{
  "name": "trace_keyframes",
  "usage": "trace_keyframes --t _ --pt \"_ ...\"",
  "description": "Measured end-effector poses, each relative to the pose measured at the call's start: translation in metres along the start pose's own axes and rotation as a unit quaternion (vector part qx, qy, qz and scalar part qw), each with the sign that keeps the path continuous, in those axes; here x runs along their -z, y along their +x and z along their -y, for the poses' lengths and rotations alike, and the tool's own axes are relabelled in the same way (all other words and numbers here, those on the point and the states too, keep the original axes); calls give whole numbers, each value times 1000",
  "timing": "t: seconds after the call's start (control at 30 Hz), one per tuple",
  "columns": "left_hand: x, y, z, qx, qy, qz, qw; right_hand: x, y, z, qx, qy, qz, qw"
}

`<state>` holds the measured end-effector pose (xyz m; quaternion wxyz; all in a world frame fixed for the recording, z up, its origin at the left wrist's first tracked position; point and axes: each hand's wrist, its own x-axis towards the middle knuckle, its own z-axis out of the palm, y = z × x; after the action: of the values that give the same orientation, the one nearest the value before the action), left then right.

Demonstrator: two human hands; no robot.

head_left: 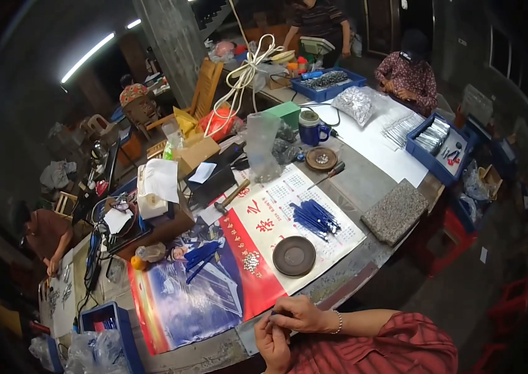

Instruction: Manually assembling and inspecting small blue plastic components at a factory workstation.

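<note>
My left hand (274, 346) and right hand (301, 314) meet just off the near edge of the bench (217, 350), fingers curled nearly closed, pinching a small dark piece (274, 313) between the tips; they cover most of it, so I cannot tell what it is. My left forearm is out of sight. The slim blue pieces (317, 218) have tips too small to make out. Plastic bags (92, 350), cut off below, partly hide a blue bin (128, 343).
</note>
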<state>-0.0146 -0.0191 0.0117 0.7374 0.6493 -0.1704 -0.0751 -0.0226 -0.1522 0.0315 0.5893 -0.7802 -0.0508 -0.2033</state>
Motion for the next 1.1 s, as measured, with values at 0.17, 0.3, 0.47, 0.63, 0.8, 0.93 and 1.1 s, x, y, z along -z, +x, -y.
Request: trace_keyframes --t 0.17,0.3,0.47,0.63,0.8,0.93,1.1 --pt "-9 -4 8 -1 -56 -32 998 -11 2 -16 137 -93 -63 984" --pt "-9 -7 14 21 -73 -64 995 -17 -6 -22 99 -159 -62 980" --pt "-4 -10 -1 87 -94 -29 991 -17 -1 -3 -73 117 -44 989" --pt "1 -12 13 30 -97 -33 994 -27 -4 -16 91 34 -92 991" --pt "-5 -15 4 49 -96 -88 990 -34 -12 -33 192 -85 -97 973" --pt "-13 -12 19 55 -200 -141 968 -40 -13 -25 133 -99 -119 979" --pt "-2 -10 13 33 -184 -42 982 -23 -1 -23 -147 291 3 945"
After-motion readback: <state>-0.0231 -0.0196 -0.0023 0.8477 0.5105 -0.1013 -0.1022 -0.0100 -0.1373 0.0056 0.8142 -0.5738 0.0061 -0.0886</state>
